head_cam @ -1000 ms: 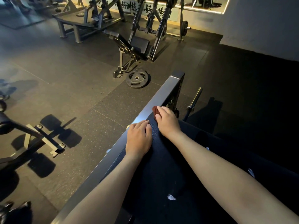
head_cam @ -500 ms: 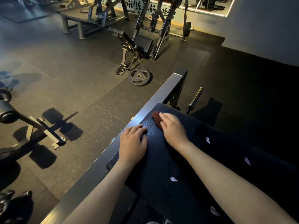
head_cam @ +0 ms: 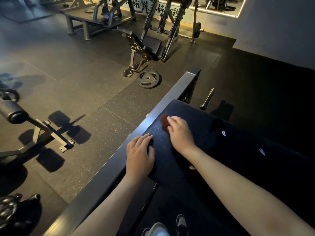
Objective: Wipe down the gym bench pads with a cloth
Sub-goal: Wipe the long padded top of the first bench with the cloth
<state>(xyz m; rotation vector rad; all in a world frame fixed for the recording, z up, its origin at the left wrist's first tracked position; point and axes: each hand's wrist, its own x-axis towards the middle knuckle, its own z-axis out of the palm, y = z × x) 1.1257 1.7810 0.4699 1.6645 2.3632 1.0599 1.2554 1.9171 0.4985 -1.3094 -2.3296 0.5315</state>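
We reach both bare forearms forward from the lower edge of the view, the left rising from the bottom centre and the right slanting in from the lower right. Our left hand point(head_cam: 140, 155) lies palm down, fingers fairly straight and close together, thumb out to the right; it rests on the left edge of the pad point(head_cam: 230, 159). Our right hand point(head_cam: 180, 133) sits a little further ahead, near the left but apart from it. Its fingers curl down over the cloth point(head_cam: 164, 121) (only a dark red end shows past the fingertips) and press it onto the pad.
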